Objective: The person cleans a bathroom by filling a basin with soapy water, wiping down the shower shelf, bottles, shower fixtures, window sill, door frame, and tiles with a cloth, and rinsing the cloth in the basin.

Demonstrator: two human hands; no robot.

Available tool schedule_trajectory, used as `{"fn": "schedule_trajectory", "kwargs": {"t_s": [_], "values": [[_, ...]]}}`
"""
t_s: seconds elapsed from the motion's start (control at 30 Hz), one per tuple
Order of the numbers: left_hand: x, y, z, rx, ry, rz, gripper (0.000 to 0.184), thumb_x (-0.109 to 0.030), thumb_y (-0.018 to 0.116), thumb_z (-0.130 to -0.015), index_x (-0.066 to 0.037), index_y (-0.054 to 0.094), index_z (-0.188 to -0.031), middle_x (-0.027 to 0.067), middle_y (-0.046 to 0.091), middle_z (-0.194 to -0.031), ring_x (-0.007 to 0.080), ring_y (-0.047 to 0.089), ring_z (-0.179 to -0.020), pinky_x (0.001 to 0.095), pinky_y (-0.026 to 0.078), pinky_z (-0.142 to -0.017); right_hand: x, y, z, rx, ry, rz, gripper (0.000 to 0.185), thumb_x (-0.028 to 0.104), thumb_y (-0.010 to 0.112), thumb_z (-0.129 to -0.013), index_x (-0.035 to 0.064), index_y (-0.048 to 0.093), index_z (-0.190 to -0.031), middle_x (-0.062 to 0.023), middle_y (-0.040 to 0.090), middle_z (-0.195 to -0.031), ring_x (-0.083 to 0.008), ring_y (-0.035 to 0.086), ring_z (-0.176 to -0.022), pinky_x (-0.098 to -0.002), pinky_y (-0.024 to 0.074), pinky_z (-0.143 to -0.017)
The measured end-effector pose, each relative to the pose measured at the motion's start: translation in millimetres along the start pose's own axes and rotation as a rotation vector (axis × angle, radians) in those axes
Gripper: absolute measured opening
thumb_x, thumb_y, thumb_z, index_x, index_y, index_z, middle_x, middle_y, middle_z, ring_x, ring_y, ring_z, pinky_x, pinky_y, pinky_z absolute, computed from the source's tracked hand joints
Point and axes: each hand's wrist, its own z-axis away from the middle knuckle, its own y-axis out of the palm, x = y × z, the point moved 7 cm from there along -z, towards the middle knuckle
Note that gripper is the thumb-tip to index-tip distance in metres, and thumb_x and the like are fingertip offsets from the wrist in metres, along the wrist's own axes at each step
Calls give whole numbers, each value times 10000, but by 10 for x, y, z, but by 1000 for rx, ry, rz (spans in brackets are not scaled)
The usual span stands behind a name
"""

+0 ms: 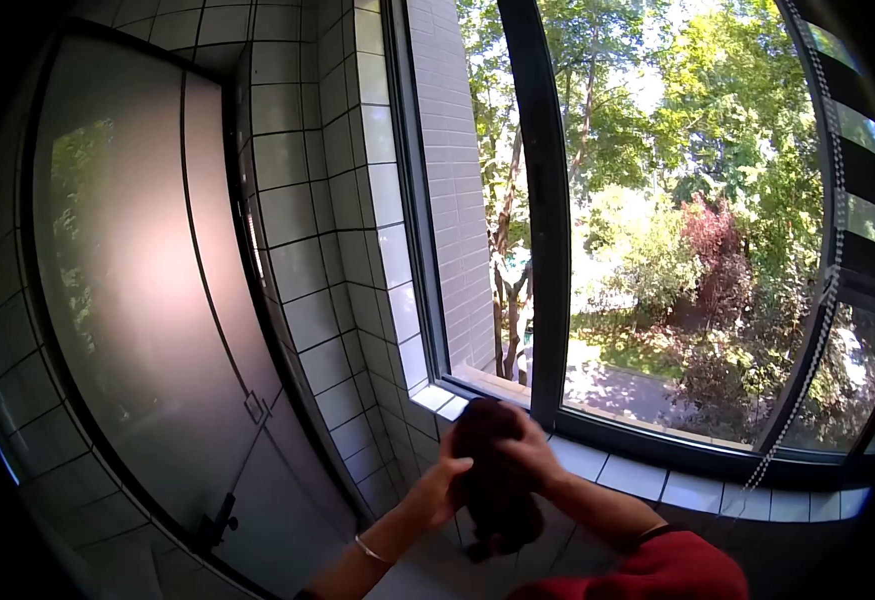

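Red cloth fills the bottom edge of my view, a sleeve (pixel 687 575) on the right arm; a pale bracelet (pixel 369 548) rings the left wrist. Ahead of these I have the left hand (pixel 445 487) and the right hand (pixel 527 452), both bent around one dark maroon bundle (pixel 500 490). The left hand grips it from the left, thumb across its face; the right hand holds the other side, higher up, its fingers partly lost in shadow. Neither is nearer, since both touch it.

The bundle lies between them, its long axis running from the window side down between the forearms, with the lower end free below both hands. It looks soft, but it is too dark for me to tell what it is, or how steeply it tilts.

Beyond its upper end is the white tiled ledge (pixel 622 478); I can't tell whether they touch. The frosted door (pixel 137 250) stands off to the left, with a tiled wall (pixel 287 220) beside it. Past the ledge is the dark-framed window (pixel 547 200), a beaded chain (pixel 837 200) hanging at its right, and trees (pixel 637 130) outside.
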Motion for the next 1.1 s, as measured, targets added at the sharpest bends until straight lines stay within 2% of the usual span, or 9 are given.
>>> {"fn": "schedule_trajectory", "kwargs": {"t_s": [0.13,0.23,0.3,0.43,0.57,0.7,0.73,0.97,1.1], "values": [[-382,121,-527,162,295,-1003,583,-70,506,-803,-112,232,-1316,111,301,-1296,237,328,-1207,331,434,-869,1205,-1191,-144,-672,-758,363,315,-27,540,-767,20,471,-1070,-97,537,-1039,-204,517,-967,-299,402,-862],[-432,-402,-1041,200,164,-1092,553,-157,535,-817,-102,273,-1301,149,344,-1245,235,413,-1123,328,448,-821,1100,-1775,-415,-1103,-938,1025,351,-26,566,-753,12,461,-1085,-110,548,-991,-260,541,-909,-330,425,-836],[-525,-554,-1303,181,79,-1225,621,-278,580,-814,-106,250,-1311,189,391,-1179,246,470,-1059,352,441,-822,536,-1620,-852,-560,-485,678,390,-10,599,-741,16,455,-1103,-114,567,-1007,-199,549,-939,-313,430,-836],[-670,-433,-1773,388,330,-1046,623,-317,581,-823,-89,240,-1291,152,401,-1192,186,446,-1076,289,395,-878,370,-632,-1161,-115,-493,677,412,107,654,-729,30,480,-1095,-110,511,-1025,-188,500,-996,-290,420,-851],[-1228,-333,-1827,167,518,-969,279,-146,527,-864,-39,430,-1103,63,542,-989,120,514,-929,256,406,-825,7,-646,-1567,-100,-102,-101,854,217,597,-793,141,-42,-1354,-179,270,-1283,-274,426,-1098,-326,421,-864],[-1898,-231,-1888,94,662,-976,228,-71,458,-861,-40,461,-1086,36,527,-976,99,474,-920,224,389,-836,-646,-10,-1543,221,342,-259,718,342,653,-750,2,305,-1279,-116,420,-1203,-174,457,-1067,-290,399,-877],[-2057,-384,-1960,9,604,-735,185,-100,442,-859,-50,496,-1028,37,547,-920,102,512,-846,228,433,-774,-283,155,-1479,396,45,-316,702,356,667,-729,-32,360,-1228,-104,487,-1134,-154,487,-1021,-284,409,-857],[-3045,-1324,-1570,-162,442,-491,185,-56,400,-818,-29,529,-948,63,589,-829,122,576,-702,238,504,-616,-98,-19,-1942,70,-26,35,366,168,549,-803,-39,491,-1100,-105,574,-991,-170,565,-882,-275,453,-790],[-2862,-1881,-1527,130,45,-1167,267,-31,503,-724,-21,541,-988,75,565,-926,144,542,-823,250,442,-749,58,130,-2227,-145,-144,-178,336,131,471,-844,-2,458,-1152,-120,561,-1024,-191,571,-898,-289,468,-790]]}}
